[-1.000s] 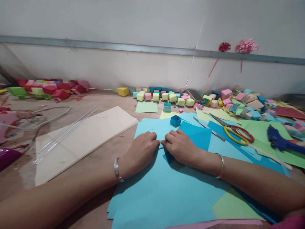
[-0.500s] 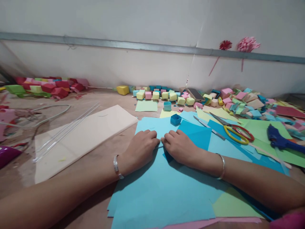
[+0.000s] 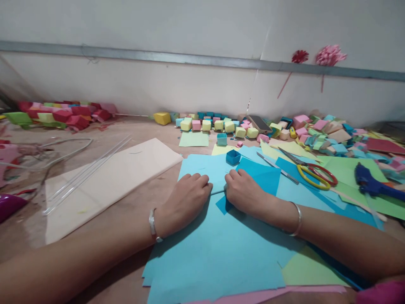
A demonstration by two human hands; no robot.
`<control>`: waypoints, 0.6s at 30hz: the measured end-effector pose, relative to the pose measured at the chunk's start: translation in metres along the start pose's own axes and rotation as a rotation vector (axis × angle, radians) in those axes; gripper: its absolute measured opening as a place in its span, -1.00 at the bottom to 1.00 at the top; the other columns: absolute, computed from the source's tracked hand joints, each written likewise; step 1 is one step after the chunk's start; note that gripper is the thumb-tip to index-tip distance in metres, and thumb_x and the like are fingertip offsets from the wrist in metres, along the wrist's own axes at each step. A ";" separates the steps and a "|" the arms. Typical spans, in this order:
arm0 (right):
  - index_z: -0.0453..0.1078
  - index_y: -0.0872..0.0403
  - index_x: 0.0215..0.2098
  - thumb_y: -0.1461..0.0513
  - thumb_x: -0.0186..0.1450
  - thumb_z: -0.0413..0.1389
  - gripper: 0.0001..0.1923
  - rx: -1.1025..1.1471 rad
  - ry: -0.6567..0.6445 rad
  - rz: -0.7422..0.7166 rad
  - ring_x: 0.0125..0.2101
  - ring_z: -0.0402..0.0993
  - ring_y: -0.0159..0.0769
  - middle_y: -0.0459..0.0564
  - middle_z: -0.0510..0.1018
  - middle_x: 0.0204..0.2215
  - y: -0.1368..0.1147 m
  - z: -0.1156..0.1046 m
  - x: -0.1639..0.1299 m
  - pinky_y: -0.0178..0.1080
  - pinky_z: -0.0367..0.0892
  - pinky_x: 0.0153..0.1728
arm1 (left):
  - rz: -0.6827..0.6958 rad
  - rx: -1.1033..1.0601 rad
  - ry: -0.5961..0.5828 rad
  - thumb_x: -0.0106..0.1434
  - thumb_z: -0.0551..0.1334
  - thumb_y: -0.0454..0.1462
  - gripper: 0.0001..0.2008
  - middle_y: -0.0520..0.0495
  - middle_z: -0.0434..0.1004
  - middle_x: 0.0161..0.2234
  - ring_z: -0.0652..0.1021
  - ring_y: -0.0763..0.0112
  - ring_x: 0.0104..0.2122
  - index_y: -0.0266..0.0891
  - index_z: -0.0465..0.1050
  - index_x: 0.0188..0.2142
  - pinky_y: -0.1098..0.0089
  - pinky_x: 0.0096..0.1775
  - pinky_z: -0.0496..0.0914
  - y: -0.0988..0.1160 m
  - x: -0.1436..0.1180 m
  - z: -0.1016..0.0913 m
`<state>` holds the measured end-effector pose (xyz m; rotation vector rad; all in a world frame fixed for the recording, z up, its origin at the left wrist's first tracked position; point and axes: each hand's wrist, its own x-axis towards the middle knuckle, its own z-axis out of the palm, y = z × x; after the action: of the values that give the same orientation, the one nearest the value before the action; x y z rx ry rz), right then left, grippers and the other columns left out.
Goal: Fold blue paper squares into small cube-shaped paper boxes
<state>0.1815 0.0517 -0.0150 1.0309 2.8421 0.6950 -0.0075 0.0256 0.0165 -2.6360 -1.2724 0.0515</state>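
My left hand (image 3: 191,198) is closed over the light blue paper (image 3: 209,257), fingers curled down. Opposite it, my right hand (image 3: 245,190) is closed too, a short gap away. A thin blue-grey strip (image 3: 217,192) spans that gap, its ends disappearing under my fingers; I cannot tell whether it is a loose strip or a rolled paper edge. Darker blue paper (image 3: 268,179) lies under and behind my right hand. A small open blue paper box (image 3: 233,157) stands just beyond it, with a lighter teal paper box (image 3: 222,139) further back.
Scissors (image 3: 316,175), a craft knife (image 3: 278,169) and a blue glue gun (image 3: 375,183) lie on the right. At left, clear glue sticks (image 3: 91,173) rest on cream paper (image 3: 139,181). Several coloured paper boxes (image 3: 218,125) line the wall; a phone (image 3: 259,124) lies among them.
My right hand has shifted slightly right, away from my left, so more of the thin strip shows between them. My left hand stays nearly where it was.
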 end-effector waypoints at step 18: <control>0.41 0.16 -0.34 0.44 0.30 -0.05 -0.79 0.018 0.076 0.049 -0.31 0.24 -0.16 0.10 0.41 -0.34 -0.007 -0.014 -0.007 -0.14 0.03 -0.38 | 0.208 0.470 -0.046 0.10 0.23 -0.47 -0.85 -0.11 0.34 -0.52 0.37 0.24 -0.49 -0.27 0.42 -0.55 0.27 -0.48 0.09 0.014 -0.014 0.003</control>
<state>0.1799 0.0374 -0.0059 1.1037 2.9021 0.7289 -0.0061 0.0065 0.0093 -2.3493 -0.8603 0.3950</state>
